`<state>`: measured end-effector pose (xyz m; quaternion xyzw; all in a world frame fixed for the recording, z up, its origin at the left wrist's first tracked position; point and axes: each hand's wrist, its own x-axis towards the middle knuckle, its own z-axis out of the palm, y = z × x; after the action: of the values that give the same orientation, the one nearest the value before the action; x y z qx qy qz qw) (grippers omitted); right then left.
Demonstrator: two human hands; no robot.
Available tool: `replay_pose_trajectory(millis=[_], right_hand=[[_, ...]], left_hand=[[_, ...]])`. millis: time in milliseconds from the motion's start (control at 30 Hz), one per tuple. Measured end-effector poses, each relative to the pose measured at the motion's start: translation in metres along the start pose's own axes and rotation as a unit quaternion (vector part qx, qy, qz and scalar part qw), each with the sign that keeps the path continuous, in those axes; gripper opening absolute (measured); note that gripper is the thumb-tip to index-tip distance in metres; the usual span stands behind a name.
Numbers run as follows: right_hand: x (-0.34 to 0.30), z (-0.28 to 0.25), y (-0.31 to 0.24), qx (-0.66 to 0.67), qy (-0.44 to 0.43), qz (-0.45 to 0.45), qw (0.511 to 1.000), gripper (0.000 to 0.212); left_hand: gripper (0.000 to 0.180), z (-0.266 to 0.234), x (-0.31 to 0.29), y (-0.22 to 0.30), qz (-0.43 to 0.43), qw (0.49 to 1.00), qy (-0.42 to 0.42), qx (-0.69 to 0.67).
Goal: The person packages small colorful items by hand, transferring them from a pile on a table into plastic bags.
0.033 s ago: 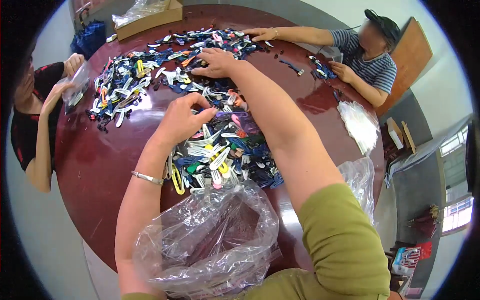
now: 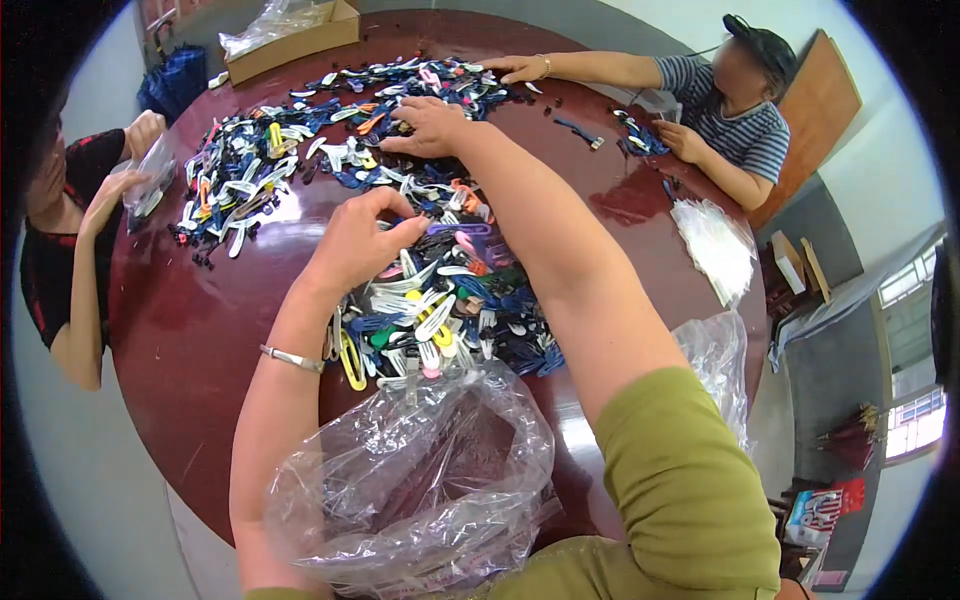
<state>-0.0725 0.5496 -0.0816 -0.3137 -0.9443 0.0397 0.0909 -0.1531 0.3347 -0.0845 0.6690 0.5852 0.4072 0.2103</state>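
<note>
Hair clips in many colours lie in a spread pile (image 2: 430, 318) on the round table. My left hand (image 2: 365, 240) is over the near part of the pile, thumb and forefinger pinched at the end of a purple hair clip (image 2: 460, 229). My right hand (image 2: 432, 128) reaches farther out over the clips, fingers apart and palm down; nothing shows in its grasp. A large clear plastic bag (image 2: 440, 530) lies between my forearms, its mouth against the near edge of the pile. Near my left wrist lies a yellow clip (image 2: 352, 360).
Co-workers sit at the far right and left; the left one holds a clear bag (image 2: 152, 180). A cardboard box (image 2: 295, 48) stands at the back. Flat clear bags (image 2: 712, 250) lie on the right of the dark red table (image 2: 180, 350), near another clear bag (image 2: 712, 365).
</note>
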Motion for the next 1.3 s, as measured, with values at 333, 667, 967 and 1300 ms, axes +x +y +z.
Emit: replay_pose_trajectory(millis=[333, 667, 967, 1300], right_hand=[[-0.008, -0.003, 0.030, 0.001, 0.007, 0.101, 0.995, 0.077], [-0.021, 0.008, 0.090, 0.021, 0.025, 0.118, 0.992, 0.064], [-0.060, -0.006, 0.113, 0.016, 0.074, 0.210, 0.975, 0.052], [-0.110, -0.040, 0.053, 0.174, 0.022, 0.187, 0.967, 0.073]], left_hand=[[0.022, 0.002, 0.000, 0.007, -0.004, 1.000, 0.000, -0.012], [0.026, 0.008, 0.002, 0.004, 0.003, 1.000, 0.011, -0.026], [0.018, -0.001, 0.000, 0.005, -0.038, 0.999, -0.025, -0.016], [0.027, -0.002, -0.006, 0.003, -0.057, 0.994, -0.056, -0.076]])
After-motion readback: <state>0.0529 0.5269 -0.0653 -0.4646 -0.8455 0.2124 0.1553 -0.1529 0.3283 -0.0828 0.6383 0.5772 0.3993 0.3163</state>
